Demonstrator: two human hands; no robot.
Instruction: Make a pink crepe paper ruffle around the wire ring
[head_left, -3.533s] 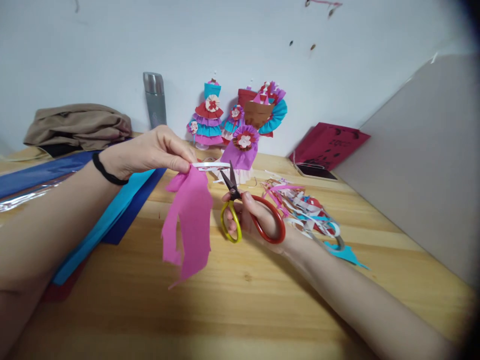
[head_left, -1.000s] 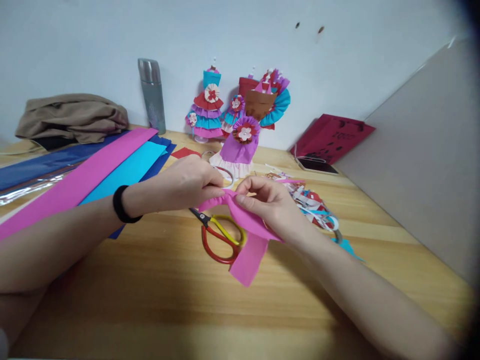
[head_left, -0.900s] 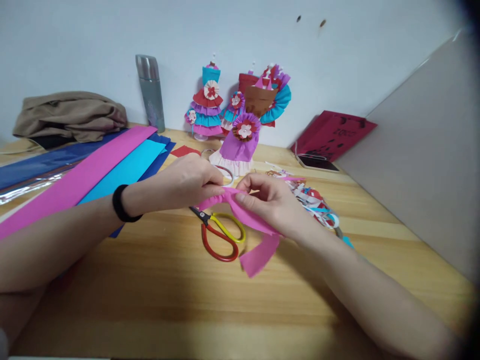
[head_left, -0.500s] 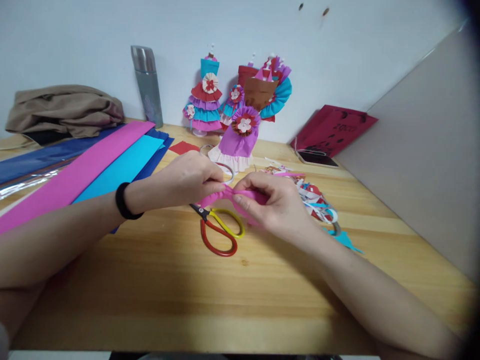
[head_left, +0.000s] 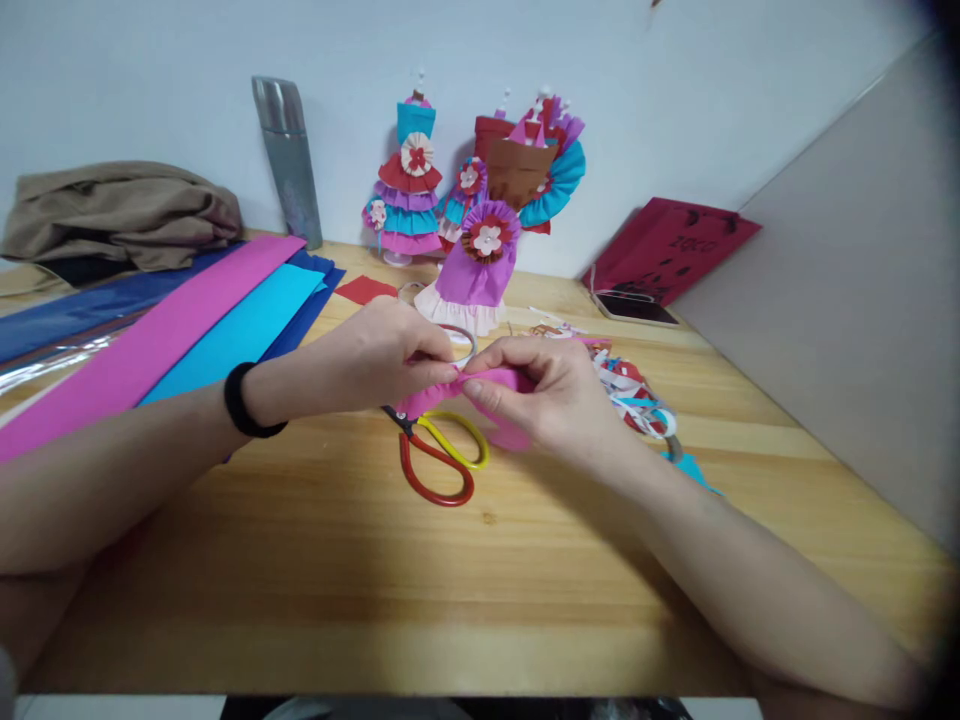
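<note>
Between my two hands is a pink crepe paper strip (head_left: 511,435), gathered where the fingertips meet. My left hand (head_left: 382,350) is closed, pinching the strip's gathered part between thumb and forefinger. On the other side my right hand (head_left: 544,395) is closed too, thumb and fingers gripping the strip, whose lower part hangs below. Under the hands lie scissors (head_left: 442,468) with one red and one yellow handle; their blades are partly hidden by the left hand and the paper. A ring-shaped roll (head_left: 471,345) shows just behind the fingertips.
Folded pink paper (head_left: 187,310) and blue paper (head_left: 247,325) lie at left, by a brown cloth (head_left: 124,215) and a flask (head_left: 289,165). Paper dresses (head_left: 484,265) stand at the back. Paper scraps (head_left: 637,395), a phone (head_left: 637,309) and a red bag (head_left: 667,245) are at right.
The fingertips have shifted slightly along the pink strip, both hands still pinching it. The whole view has tilted a little; the scissors lie in the same place.
</note>
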